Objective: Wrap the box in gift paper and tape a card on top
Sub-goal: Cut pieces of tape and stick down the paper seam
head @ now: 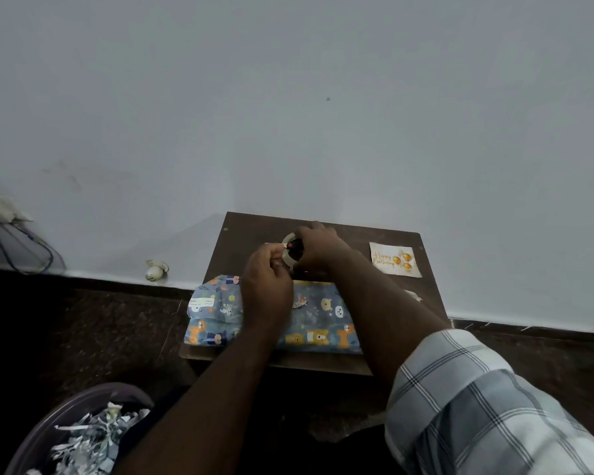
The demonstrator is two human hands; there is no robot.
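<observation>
Both hands are up at the far edge of the counter (422,296), working the tape (290,252). The right hand (318,246) is curled over the roll, gripping it from above, while the left hand (266,272) pinches what looks like the free end of a strip and draws it off to the left; the strip itself is too thin to follow clearly.

The box (319,318) sits along the near edge, already covered in blue animal-print paper, its left end bunched and creased and hanging slightly past the counter's left edge. The card (395,259) lies flat near the far right corner, well apart from the box.

Now, handling. The tape is the fussy one: light, sticky, quick to curl back on itself, so I'd reckon the pinch belongs right at the tip with the roll held firm against the pull. The card looks thin and stiff enough to lift by one edge, and flimsy enough to bend if squeezed. The box seems light, and its paper will likely wrinkle or tear under a hard grip, so flat palms on the long sides should suit it best.

Down at the near left, a bin (83,406) holds paper scraps.
</observation>
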